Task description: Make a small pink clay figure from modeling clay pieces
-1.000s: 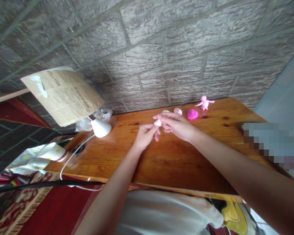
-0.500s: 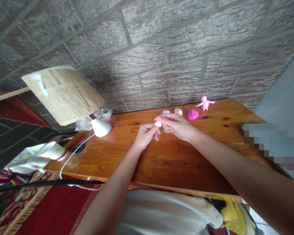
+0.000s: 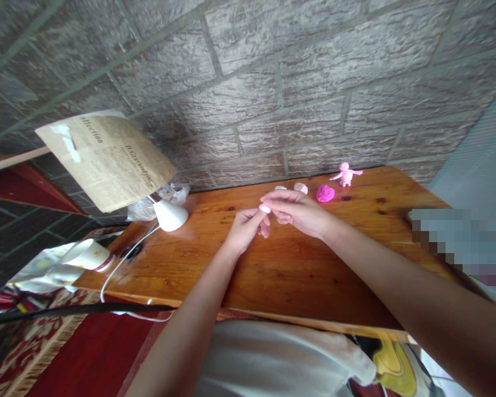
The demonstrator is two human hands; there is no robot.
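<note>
A small piece of pale pink clay [image 3: 265,208] is pinched between both hands above the wooden table. My left hand [image 3: 246,226] grips it from the left with thumb and fingers. From the right, my right hand [image 3: 293,208] presses its thumb and fingertips on the same piece. Just behind the right hand lie a white lump [image 3: 280,188], partly hidden, and a pale pink lump [image 3: 301,188]. A bright magenta clay lump [image 3: 325,193] rests farther right. Beside it stands a small pink figure [image 3: 345,174] with its arms spread.
On the left of the table [image 3: 314,281] stands a lamp with a white base [image 3: 170,215] and a printed paper shade [image 3: 107,160]. Its white cord hangs over the front edge. A paper cup [image 3: 89,255] lies tilted at the left end. A stone-patterned wall rises behind.
The right fingers have shifted slightly over the pale pink clay, which now shows a little flatter between the fingertips. The left hand and the things on the table stay put.
</note>
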